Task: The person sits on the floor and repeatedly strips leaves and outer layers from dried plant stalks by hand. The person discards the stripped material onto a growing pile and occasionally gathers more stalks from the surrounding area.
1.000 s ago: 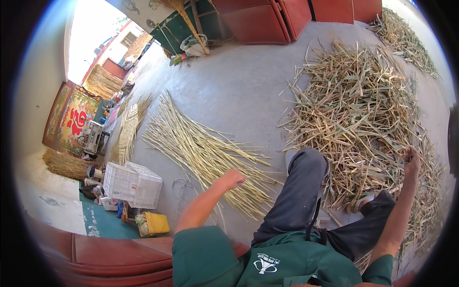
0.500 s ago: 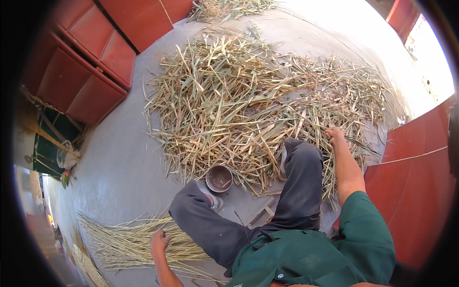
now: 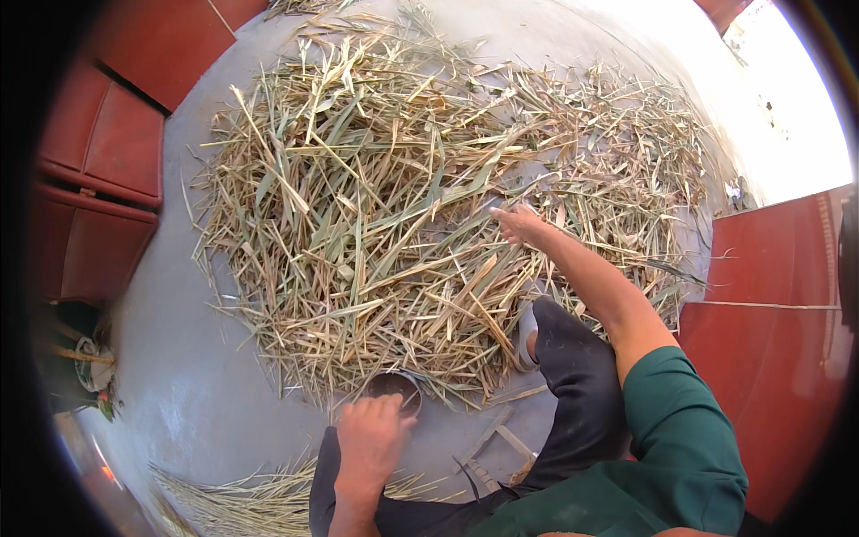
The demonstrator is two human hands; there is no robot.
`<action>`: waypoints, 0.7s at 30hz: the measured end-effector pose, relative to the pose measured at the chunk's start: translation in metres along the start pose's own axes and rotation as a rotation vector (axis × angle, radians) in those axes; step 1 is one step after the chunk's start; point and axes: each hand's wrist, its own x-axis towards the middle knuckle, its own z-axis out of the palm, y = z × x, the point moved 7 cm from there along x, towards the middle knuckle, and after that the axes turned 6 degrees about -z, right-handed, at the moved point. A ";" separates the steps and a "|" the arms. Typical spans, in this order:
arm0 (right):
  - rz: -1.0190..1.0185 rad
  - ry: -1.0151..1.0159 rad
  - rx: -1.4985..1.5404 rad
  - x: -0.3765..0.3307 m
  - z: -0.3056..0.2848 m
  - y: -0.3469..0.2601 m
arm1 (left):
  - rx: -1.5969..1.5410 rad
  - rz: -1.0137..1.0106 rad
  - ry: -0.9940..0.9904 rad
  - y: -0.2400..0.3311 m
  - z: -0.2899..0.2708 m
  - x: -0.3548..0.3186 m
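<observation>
Head view: one hand hanging over leafy stalks, the other beside a bucket.
Judging by posture, sorting or gathering is in hand, and taking up stalks would be calling for the right fingers to be closing on a few. Landmark, the bucket (image 3: 394,386): one, standing at the near edge of the single large stalk pile (image 3: 358,224), which is spreading beyond it. Two hands are showing: the left hand (image 3: 371,440), blurred, is overlapping the bucket's near side, its grip impossible to tell; the right hand (image 3: 522,225) is hovering beyond and right of it, forefinger extending, any hold impossible to tell. One stalk bundle (image 3: 242,490) is lying nearer, leftward; one wooden frame (image 3: 486,437), nearer, rightward. Individual stalks are defying count.
</observation>
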 end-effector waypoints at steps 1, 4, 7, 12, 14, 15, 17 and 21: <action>0.009 0.025 0.062 0.023 0.009 0.008 | -0.002 -0.001 -0.069 -0.006 0.013 0.003; 0.093 0.049 0.289 0.088 0.058 0.041 | 0.031 -0.036 -0.246 -0.025 0.042 0.005; 0.179 0.123 0.560 0.095 0.121 0.026 | 0.055 -0.050 -0.297 -0.031 0.048 0.013; 0.113 -0.092 1.040 0.094 0.197 -0.043 | 0.054 -0.059 -0.298 -0.040 0.057 0.004; -0.005 -0.092 0.923 0.114 0.197 -0.068 | 0.030 -0.044 -0.355 -0.042 0.058 0.011; -0.184 -0.117 0.818 0.098 0.197 -0.117 | 0.024 -0.064 -0.350 -0.044 0.057 0.011; -0.441 -0.259 0.452 0.086 0.193 -0.181 | 0.019 -0.060 -0.348 -0.044 0.055 0.016; -0.517 -0.254 0.030 0.093 0.167 -0.184 | 0.065 -0.061 -0.374 -0.048 0.054 0.022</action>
